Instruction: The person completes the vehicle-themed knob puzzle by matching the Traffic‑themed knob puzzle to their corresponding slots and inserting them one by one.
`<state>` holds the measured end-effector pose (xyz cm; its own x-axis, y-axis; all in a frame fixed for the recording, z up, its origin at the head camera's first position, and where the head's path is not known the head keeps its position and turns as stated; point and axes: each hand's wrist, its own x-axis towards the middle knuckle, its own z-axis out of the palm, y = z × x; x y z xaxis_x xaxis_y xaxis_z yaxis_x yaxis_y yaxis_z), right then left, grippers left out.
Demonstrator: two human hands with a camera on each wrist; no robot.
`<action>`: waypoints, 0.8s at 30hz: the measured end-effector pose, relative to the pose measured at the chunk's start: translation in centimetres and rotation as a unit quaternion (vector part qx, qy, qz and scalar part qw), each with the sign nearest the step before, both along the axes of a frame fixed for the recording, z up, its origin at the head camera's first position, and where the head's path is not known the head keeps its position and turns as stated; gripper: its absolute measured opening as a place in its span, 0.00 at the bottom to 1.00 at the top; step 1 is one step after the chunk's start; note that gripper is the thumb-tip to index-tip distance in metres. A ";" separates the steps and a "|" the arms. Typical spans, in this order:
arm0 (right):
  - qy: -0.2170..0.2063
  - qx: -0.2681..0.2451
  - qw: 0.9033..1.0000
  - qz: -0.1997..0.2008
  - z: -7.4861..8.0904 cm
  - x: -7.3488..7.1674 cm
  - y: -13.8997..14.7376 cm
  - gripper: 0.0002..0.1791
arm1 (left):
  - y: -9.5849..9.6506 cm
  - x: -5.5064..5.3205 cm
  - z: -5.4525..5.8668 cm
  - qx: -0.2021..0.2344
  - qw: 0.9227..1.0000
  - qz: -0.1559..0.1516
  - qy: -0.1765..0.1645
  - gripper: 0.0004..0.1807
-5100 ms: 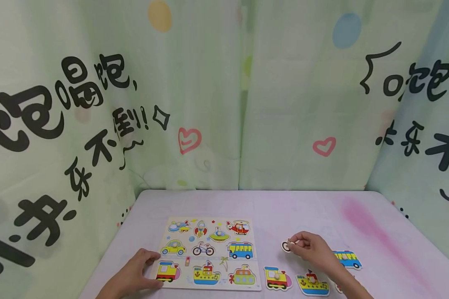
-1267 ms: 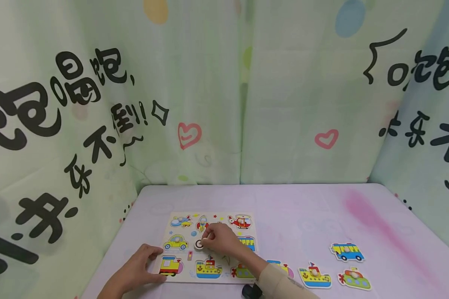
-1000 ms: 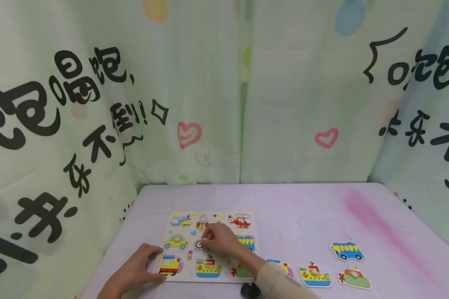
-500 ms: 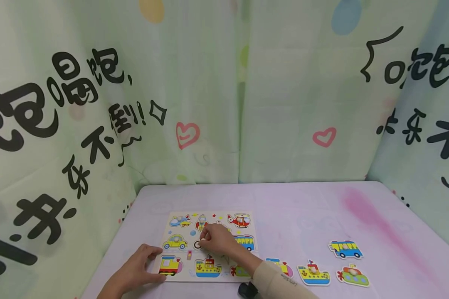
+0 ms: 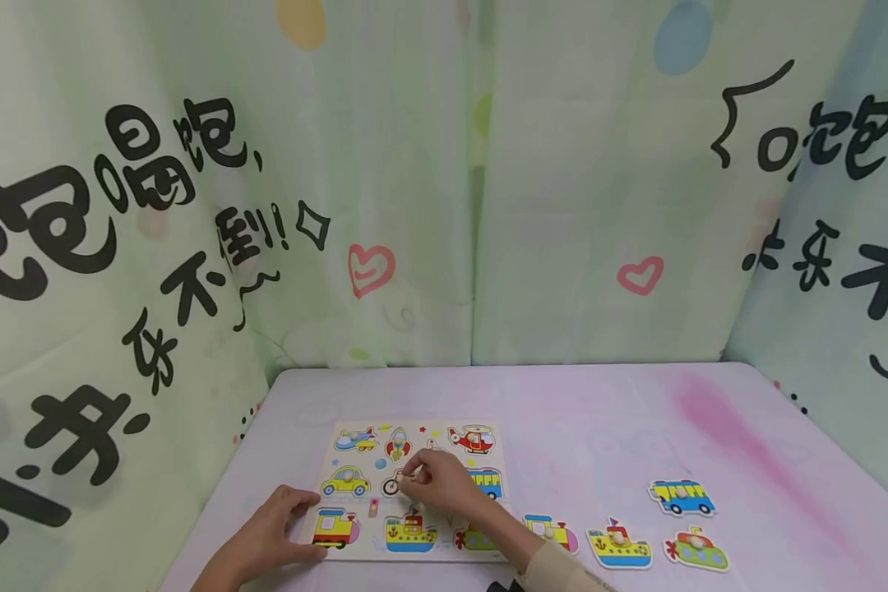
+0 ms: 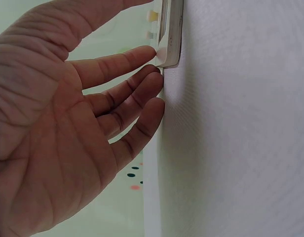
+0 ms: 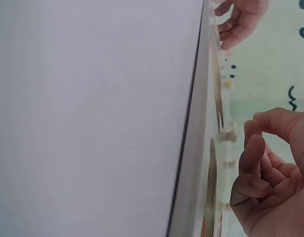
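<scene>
On the table lies a white wooden vehicle puzzle board (image 5: pixel 373 554). My left hand (image 5: pixel 262 534) steadies its left edge, fingers and thumb spread; in the left wrist view the fingertips (image 6: pixel 154 81) sit right at the board's corner. My right hand (image 5: pixel 440 481) is over the middle row, just above the bicycle piece (image 5: pixel 390 486), mostly hidden beneath it. In the right wrist view the thumb and fingers are loosely bent, no piece shows between them, and the fingertips (image 7: pixel 253 145) stand a little off a knob (image 7: pixel 231 134).
Loose puzzle pieces lie right of the board: a train (image 5: pixel 551 533) partly behind the right forearm, a ship (image 5: pixel 619 546), a bus (image 5: pixel 682 497) and a submarine (image 5: pixel 696 549). A printed curtain (image 5: pixel 548 247) hangs behind the table.
Five seconds ago my right hand held the bicycle piece right of the board; it carried it left onto the middle row. The hand has now lifted slightly off it. My left hand stays put.
</scene>
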<state>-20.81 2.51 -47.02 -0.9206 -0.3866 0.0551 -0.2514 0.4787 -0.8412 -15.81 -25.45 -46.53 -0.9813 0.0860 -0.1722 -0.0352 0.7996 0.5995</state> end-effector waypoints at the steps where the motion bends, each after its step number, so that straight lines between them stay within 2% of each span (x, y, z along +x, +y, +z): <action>1: -0.002 -0.007 1.000 0.002 0.0 0.2 0.2 0.09 | 0.0 0.0 0.0 0.000 1.000 0.000 -0.001 0.42; 13: -0.003 -0.058 0.998 0.015 1.6 2.7 2.6 0.13 | 0.0 0.1 0.0 0.002 1.000 -0.001 0.000 0.42; 24: -0.011 -0.038 0.999 0.024 2.0 4.1 4.9 0.11 | 0.1 0.1 0.1 -0.002 1.000 0.002 -0.010 0.43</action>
<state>-16.69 7.42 -45.03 -0.9028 -0.4251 0.0657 -0.2533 0.4020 -0.8799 -15.71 -25.39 -46.42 -0.9781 0.0807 -0.1918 -0.0505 0.8021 0.5951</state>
